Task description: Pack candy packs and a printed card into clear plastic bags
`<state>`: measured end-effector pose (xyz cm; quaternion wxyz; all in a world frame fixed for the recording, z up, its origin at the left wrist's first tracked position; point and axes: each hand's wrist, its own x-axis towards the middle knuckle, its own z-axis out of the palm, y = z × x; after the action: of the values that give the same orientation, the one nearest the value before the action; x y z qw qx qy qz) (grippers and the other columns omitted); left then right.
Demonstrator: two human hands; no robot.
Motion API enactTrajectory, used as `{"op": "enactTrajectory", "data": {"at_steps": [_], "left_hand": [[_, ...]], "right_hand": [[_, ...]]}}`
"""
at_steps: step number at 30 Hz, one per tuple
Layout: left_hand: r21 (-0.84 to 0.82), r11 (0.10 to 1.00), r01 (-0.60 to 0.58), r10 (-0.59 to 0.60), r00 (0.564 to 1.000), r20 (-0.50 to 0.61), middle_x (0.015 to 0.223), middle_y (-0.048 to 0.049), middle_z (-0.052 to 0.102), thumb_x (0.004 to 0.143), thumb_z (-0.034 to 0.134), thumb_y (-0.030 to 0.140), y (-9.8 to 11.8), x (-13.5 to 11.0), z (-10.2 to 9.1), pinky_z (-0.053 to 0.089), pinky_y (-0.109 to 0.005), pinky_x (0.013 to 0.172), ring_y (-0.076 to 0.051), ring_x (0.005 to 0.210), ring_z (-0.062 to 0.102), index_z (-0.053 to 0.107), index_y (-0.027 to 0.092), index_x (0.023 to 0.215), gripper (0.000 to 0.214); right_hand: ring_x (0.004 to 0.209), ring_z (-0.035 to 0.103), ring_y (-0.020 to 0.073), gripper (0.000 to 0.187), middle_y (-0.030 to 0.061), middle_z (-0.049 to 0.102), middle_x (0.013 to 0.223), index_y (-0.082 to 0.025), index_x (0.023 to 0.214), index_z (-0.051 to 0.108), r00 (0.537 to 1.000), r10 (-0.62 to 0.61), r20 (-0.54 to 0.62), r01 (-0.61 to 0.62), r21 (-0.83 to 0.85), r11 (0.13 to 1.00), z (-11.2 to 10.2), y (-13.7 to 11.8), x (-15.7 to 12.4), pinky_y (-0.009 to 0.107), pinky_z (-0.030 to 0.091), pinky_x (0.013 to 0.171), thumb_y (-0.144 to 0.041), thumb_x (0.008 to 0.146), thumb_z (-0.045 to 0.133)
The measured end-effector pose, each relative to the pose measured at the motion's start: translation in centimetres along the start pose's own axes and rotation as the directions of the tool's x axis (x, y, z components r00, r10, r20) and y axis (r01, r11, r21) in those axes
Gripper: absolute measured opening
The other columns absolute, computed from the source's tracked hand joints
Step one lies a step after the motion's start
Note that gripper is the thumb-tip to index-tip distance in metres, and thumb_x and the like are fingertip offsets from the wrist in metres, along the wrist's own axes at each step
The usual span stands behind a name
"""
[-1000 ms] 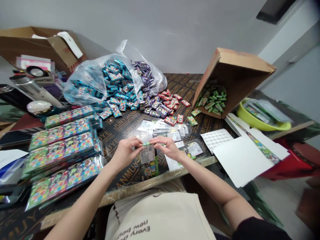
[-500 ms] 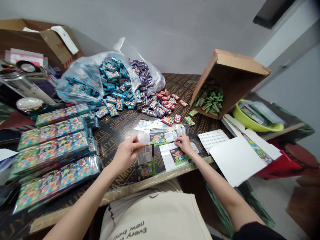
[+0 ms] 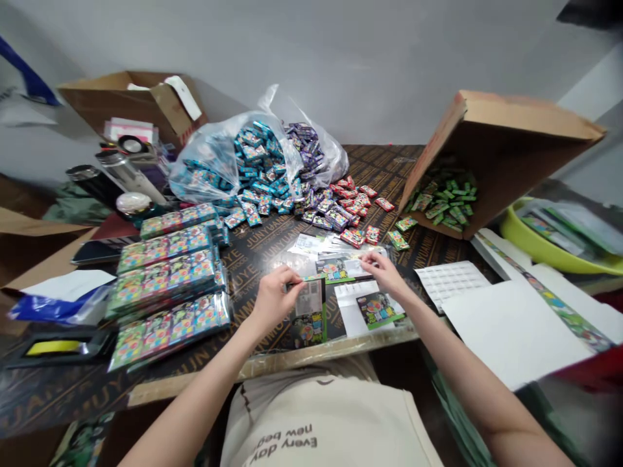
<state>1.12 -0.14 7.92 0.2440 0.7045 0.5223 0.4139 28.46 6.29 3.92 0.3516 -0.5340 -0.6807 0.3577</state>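
My left hand (image 3: pixel 276 297) is closed, thumb and fingertips pinched together at the upper left corner of a dark printed packet (image 3: pixel 310 321) with a green edge. Whatever lies between those fingertips is too small to make out. My right hand (image 3: pixel 384 271) has its thumb and finger closed on the right end of another printed packet (image 3: pixel 335 268), which lies flat above a white sheet. A third dark and green printed piece (image 3: pixel 374 308) rests on that sheet, below my right hand. Thin papers and clear film (image 3: pixel 311 245) lie just behind.
Clear bags of blue (image 3: pixel 257 152) and purple (image 3: pixel 304 146) small packs stand at the back, with loose red packs (image 3: pixel 357 204) nearby. Stacked wrapped packs (image 3: pixel 170 272) sit left. A tilted carton (image 3: pixel 516 139) holds green packs; white sheets (image 3: pixel 511 324) and a yellow basin (image 3: pixel 555 250) are right.
The view has swung left, so everything sits further right. My left fingers have drawn from a pointing shape into a pinch. My right hand has lifted slightly at the packet's right end.
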Motion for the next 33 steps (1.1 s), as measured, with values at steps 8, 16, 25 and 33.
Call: {"op": "enactTrajectory", "data": {"at_steps": [8,16,25,33], "left_hand": [[-0.082,0.996,0.031,-0.032,0.999,-0.018,0.077,-0.0043,0.062,0.066,0.056,0.014,0.7,-0.6,-0.5,0.042,-0.028,0.072,-0.017,0.072,0.057,0.065,0.019,0.069,0.011],[-0.156,0.981,0.112,-0.143,0.968,-0.204,0.063,-0.0020,0.059,0.063,0.068,0.027,0.6,-0.9,1.3,0.039,-0.027,0.065,-0.016,0.063,0.053,0.062,0.020,0.058,0.011],[0.560,0.825,-0.079,0.078,0.997,0.026,0.090,-0.0096,0.055,0.083,0.044,0.036,-2.7,-1.1,-1.5,0.041,-0.034,0.075,-0.022,0.086,0.053,0.059,0.021,0.107,0.032],[0.550,0.690,-0.470,-0.047,0.729,0.683,0.134,-0.0141,0.039,0.034,0.082,0.019,-6.1,-0.8,1.1,0.004,-0.061,0.098,-0.037,0.125,0.028,0.047,0.029,0.117,0.091]], "right_hand": [[0.077,0.054,0.0152,0.020,0.0020,0.061,0.080,-0.017,0.065,0.056,0.894,-0.176,0.411,0.034,0.330,0.944,6.1,-10.0,1.7,0.024,0.040,0.063,-0.035,0.071,0.061],[0.053,0.047,0.0083,0.021,-0.0034,0.054,0.056,-0.016,0.062,0.053,0.908,-0.125,0.400,-0.032,0.363,0.931,8.5,-8.6,1.7,0.020,0.036,0.051,-0.033,0.067,0.064],[0.078,0.055,0.0153,0.017,0.0034,0.060,0.087,-0.021,0.092,0.058,0.998,-0.040,-0.043,0.033,-0.148,0.988,1.4,-1.7,2.7,0.029,0.042,0.070,-0.026,0.077,0.053],[0.084,0.050,0.0212,0.005,0.0054,0.058,0.077,-0.018,0.067,0.066,0.999,0.025,-0.021,-0.032,-0.525,0.850,-1.8,7.1,-1.5,0.033,0.032,0.076,-0.013,0.065,0.065]]}}
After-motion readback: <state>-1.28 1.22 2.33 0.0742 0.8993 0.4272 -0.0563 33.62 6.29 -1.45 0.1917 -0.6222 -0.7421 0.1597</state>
